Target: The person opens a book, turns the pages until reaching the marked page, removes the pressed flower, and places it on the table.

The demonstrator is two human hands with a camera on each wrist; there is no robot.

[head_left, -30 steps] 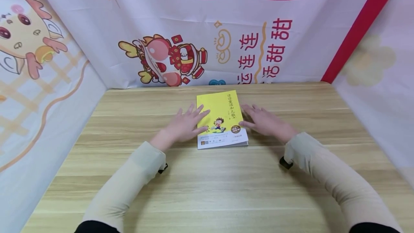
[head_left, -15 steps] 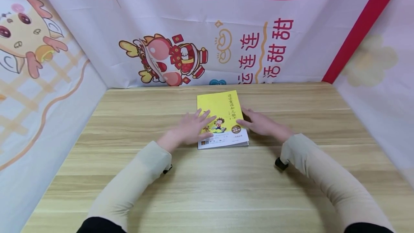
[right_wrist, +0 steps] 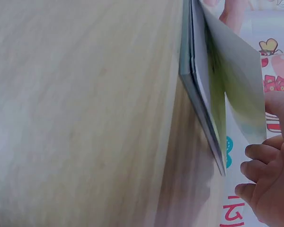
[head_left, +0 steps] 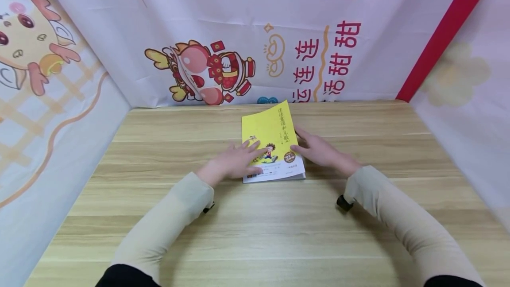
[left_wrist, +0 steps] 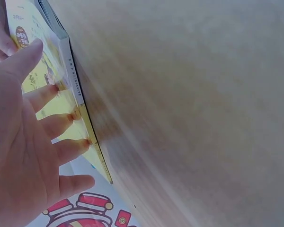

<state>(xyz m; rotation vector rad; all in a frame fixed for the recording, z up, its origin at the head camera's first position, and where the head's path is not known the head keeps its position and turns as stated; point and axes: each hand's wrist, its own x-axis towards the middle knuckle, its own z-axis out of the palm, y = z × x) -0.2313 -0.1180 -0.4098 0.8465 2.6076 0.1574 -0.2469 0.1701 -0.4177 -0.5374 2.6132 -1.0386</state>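
A thin yellow paperback book (head_left: 264, 124) with a white band along its near end lies on the table, a cartoon child printed on its front. My left hand (head_left: 235, 161), fingers spread, rests over the lower left of the cover; in the left wrist view the fingertips reach the spine side (left_wrist: 75, 75). At the book's right edge, my right hand (head_left: 322, 150) pinches the front cover (right_wrist: 244, 80), thumb on its outer face and fingers at the inner side. That cover stands raised from the pages (right_wrist: 206, 101), its far right corner highest.
The wood-grain table (head_left: 255, 229) stretches around the book on all sides. Behind it hangs a white and red printed cloth (head_left: 223, 17), and more printed cloth (head_left: 79, 114) closes off the left side. A dark band piece (head_left: 345, 203) shows under the right sleeve.
The left hand has slid right and down onto the cover. The right hand has closed in on the right edge, and the front cover's far right corner has lifted.
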